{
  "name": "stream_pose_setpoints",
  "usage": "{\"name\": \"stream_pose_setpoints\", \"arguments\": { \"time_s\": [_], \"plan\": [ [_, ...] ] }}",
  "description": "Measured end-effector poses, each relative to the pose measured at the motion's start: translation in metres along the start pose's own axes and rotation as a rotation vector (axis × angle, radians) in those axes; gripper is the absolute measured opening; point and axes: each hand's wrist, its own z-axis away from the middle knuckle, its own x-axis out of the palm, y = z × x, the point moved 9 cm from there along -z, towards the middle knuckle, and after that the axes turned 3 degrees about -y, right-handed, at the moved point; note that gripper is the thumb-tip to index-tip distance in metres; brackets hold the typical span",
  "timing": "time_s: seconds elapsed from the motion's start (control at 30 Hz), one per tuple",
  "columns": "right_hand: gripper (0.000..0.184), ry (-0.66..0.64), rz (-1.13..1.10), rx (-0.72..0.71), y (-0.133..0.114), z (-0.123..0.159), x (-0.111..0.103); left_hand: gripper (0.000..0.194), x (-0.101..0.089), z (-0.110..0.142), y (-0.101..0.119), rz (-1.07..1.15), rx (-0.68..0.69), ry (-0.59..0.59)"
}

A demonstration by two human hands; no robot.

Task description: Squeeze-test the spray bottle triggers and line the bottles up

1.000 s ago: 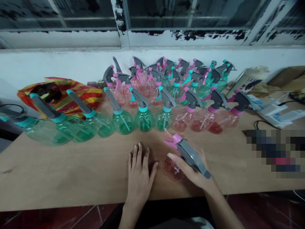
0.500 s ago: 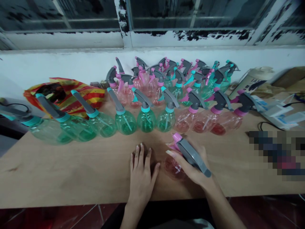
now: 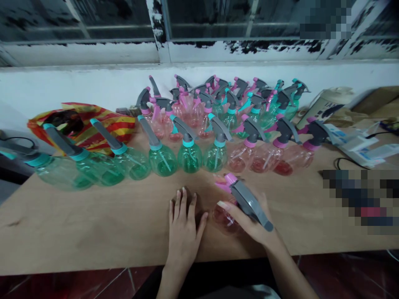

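Grips the bottle point(image 3: 222, 220) in the right hand point(image 3: 249, 227), near the row point(image 3: 190, 161); rests the left hand point(image 3: 183, 233) on the table point(image 3: 93, 228), fingers point(image 3: 183, 207) apart. Could squirt if squeezed at the trigger point(image 3: 223, 187), or topple the row if pushed forward.

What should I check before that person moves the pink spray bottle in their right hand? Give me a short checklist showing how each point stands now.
1. Right hand wrapped around the pink spray bottle: ok.
2. Left hand off that bottle, palm down on the table: ok.
3. Sprayer head fully tightened: cannot tell; the hand hides the join.
4. Held bottle's body apart from the front row of bottles: ok.
5. Bottle's base resting on the table: cannot tell.
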Motion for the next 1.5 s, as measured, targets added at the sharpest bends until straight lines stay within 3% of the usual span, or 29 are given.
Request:
{"name": "stream_pose_setpoints", "arguments": {
  "time_s": [0.53, 1.07, 1.37, 1.5],
  "plan": [
    [0.042, -0.069, 0.055, -0.035, -0.007, -0.002, 0.004, 0.048, -0.001, 0.000, -0.002, 0.039, -0.022, -0.005],
    [0.032, -0.063, 0.028, -0.017, -0.004, -0.005, 0.004, 0.048, 0.001, 0.000, -0.001, 0.016, -0.021, -0.023],
    [0.007, 0.027, 0.022, 0.043, 0.006, -0.002, 0.000, 0.048, -0.001, 0.000, 0.000, 0.019, -0.008, -0.032],
    [0.018, -0.002, 0.026, 0.000, -0.001, -0.003, 0.000, 0.048, -0.001, 0.000, 0.000, 0.021, -0.010, -0.026]
  ]
}}
